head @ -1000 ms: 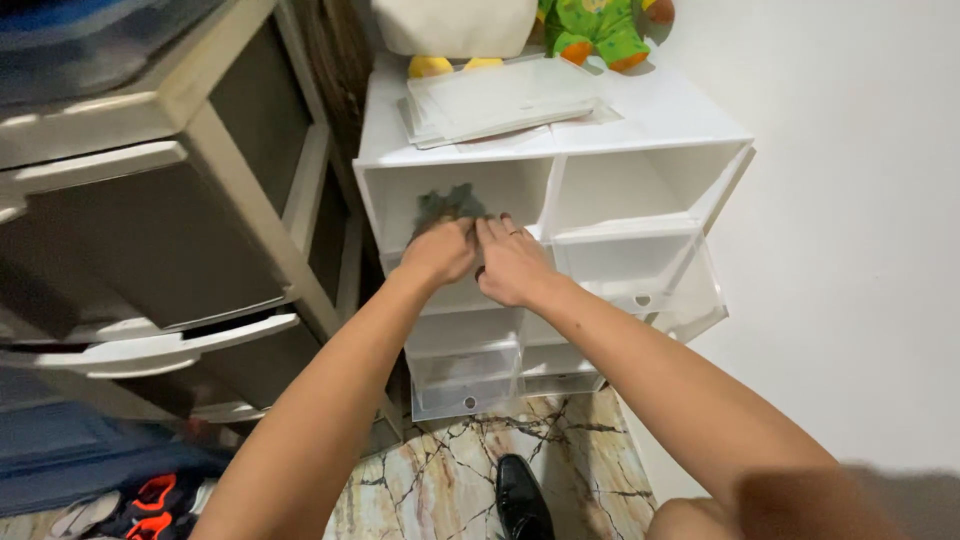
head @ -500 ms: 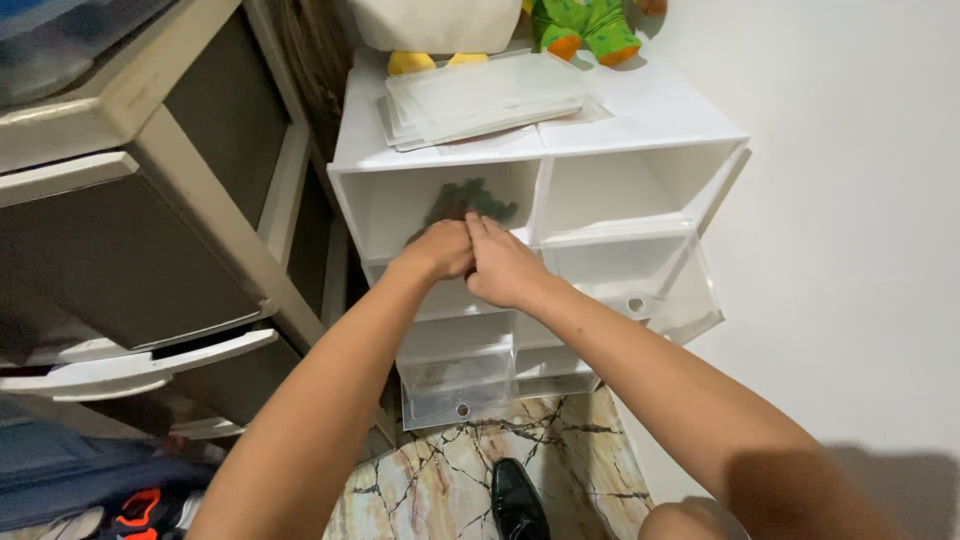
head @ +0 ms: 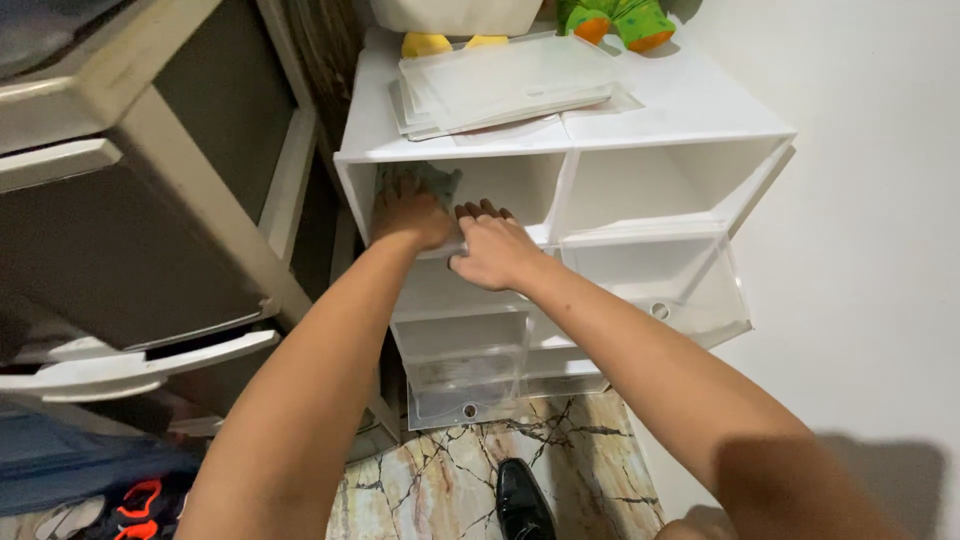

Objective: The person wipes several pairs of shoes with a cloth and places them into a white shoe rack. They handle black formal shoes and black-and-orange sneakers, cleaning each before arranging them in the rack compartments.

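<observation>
A white plastic box unit (head: 560, 140) with several open-fronted compartments stands against the wall. My left hand (head: 410, 212) reaches into the top left compartment and presses a grey-green cloth (head: 420, 178) against its left inner wall. My right hand (head: 490, 250) rests flat on the front lip of that same compartment, fingers together, holding nothing. The cloth is mostly hidden behind my left hand.
Clear flat lids (head: 505, 85) are stacked on top of the unit, with soft toys (head: 615, 20) behind. A clear door (head: 680, 290) hangs open at the right compartment. A beige drawer cabinet (head: 130, 230) stands left. A black shoe (head: 523, 500) lies on the marble floor.
My left hand has moved with the cloth from the middle of the compartment to its left wall. My right hand has dropped onto the front lip.
</observation>
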